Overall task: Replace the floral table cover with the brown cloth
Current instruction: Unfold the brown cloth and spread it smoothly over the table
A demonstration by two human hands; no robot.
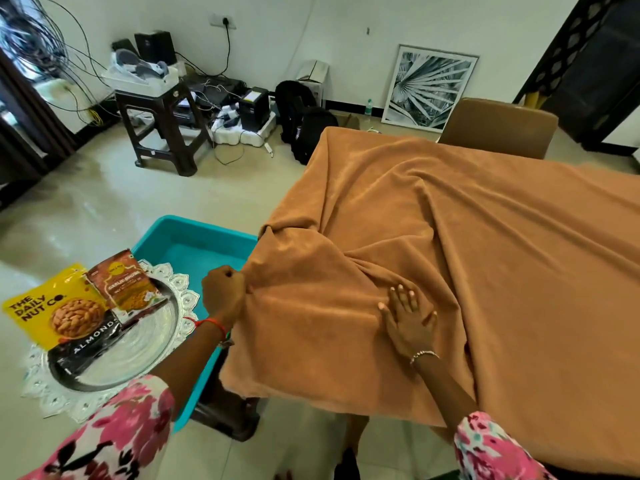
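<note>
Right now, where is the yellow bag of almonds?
In the head view, far left: the yellow almond bag lies on the silver plate, beside the smaller brown snack packet, left of the teal tub.

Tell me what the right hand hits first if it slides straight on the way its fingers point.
Likely the raised fold of the brown cloth, just ahead of the right hand, which lies flat on that cloth; depth is hard to judge.

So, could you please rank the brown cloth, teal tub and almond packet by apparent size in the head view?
1. brown cloth
2. teal tub, partly hidden
3. almond packet
</note>
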